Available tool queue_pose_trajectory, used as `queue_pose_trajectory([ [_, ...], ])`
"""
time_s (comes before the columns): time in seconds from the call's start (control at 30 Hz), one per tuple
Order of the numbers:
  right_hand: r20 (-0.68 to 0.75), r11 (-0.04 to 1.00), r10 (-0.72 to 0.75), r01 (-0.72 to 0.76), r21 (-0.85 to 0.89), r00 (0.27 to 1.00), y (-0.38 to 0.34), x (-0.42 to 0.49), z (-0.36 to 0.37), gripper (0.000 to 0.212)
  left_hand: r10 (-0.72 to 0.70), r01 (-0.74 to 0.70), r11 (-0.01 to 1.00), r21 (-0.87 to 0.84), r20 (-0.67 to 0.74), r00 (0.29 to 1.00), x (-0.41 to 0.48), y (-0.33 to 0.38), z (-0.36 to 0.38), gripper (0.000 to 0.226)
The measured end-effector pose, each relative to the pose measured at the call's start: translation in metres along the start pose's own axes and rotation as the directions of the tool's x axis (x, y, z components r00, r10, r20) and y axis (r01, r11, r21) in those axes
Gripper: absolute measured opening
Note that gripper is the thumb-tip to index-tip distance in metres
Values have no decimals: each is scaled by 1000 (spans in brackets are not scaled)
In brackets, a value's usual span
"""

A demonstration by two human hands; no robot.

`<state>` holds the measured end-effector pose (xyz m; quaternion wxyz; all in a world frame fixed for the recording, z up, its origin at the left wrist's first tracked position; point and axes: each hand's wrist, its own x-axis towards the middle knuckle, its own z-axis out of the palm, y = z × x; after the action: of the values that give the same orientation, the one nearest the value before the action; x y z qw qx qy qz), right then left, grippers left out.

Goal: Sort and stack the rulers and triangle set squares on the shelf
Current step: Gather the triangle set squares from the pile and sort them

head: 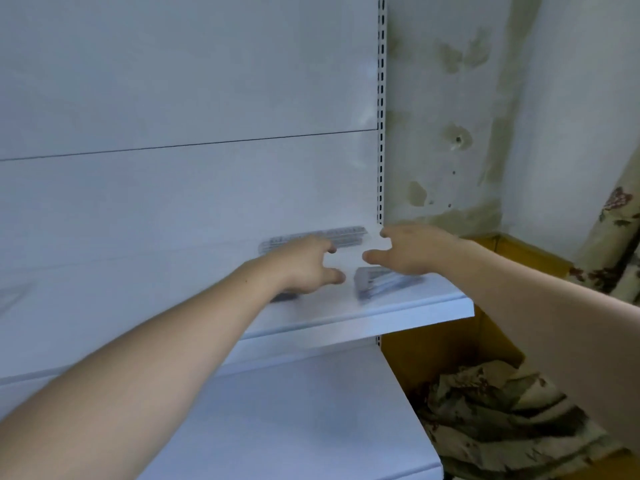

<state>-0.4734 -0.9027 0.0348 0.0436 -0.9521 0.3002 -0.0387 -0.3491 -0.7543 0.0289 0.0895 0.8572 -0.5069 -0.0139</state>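
Lying at the shelf's (398,311) right end: one clear ruler (346,233) along the back, one set-square stack (377,280) nearer the front. Left hand (304,265) and right hand (408,251) hover spread, holding nothing. Risk: transparent, blurred pieces invite a fumbled grip; count beyond these uncertain.

light: soft, even, cool bluish | shadows: faint on shelf (398,315) | glare: none | blur: motion smear over both hands and rulers (346,234) | edges: wide-angle bowing
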Motion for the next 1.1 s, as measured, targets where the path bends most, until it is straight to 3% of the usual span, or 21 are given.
queue_pose_trajectory([
  [0.17,-12,987,-152,151,-63,988,-101,23,3,65,-107,107,994,33,-15,994,-59,-85,-19,63],
  [0.33,11,961,-272,273,-45,962,-228,37,14,71,-246,247,968,34,-29,969,-135,-190,-31,58],
  [0.67,33,851,-524,525,-26,851,-482,54,67,70,-516,512,856,-64,-113,849,-279,-369,-52,56],
  [0.93,-3,776,-630,630,-13,776,-599,104,104,69,-633,622,774,-116,-139,761,-305,-478,-58,54],
  [1.1,132,799,-594,601,-12,793,-651,153,123,82,-679,673,734,-92,-129,722,-291,-553,-65,53],
])
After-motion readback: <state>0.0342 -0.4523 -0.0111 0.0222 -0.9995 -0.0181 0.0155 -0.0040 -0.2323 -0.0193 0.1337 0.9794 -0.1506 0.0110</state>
